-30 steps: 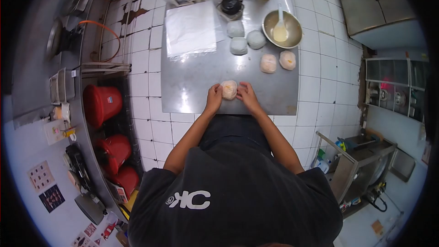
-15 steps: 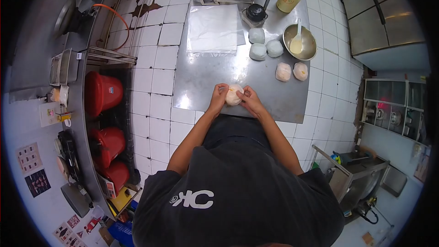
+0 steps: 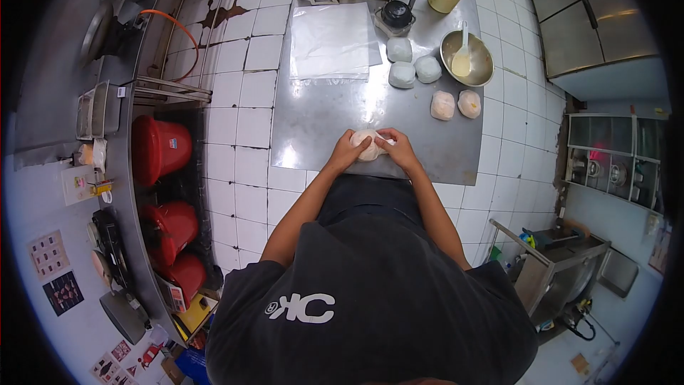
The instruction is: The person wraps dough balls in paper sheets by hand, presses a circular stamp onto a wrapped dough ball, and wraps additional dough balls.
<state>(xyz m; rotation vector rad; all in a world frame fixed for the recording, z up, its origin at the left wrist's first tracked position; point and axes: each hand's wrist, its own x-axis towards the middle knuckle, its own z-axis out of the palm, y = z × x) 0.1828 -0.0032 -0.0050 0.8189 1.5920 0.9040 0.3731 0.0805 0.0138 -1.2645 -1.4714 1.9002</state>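
Fingers of the left hand [image 3: 347,151] and the right hand [image 3: 397,147] curl around a pale dough ball [image 3: 369,145], grasping it from both sides at the near edge of the steel counter [image 3: 313,117]. The ball looks roundish; no clear long axis shows. Farther back, a metal bowl [image 3: 467,57] holds yellowish filling and a white spoon [image 3: 462,50], beside five wrapped dough portions [image 3: 402,75].

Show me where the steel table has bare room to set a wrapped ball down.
The widest bare patch on the table lies between the plastic sheets and the hands, left and right, which hold a dough ball. A smaller patch lies right of the hands, below the two orange balls. Around the bowl and three white balls it is crowded.
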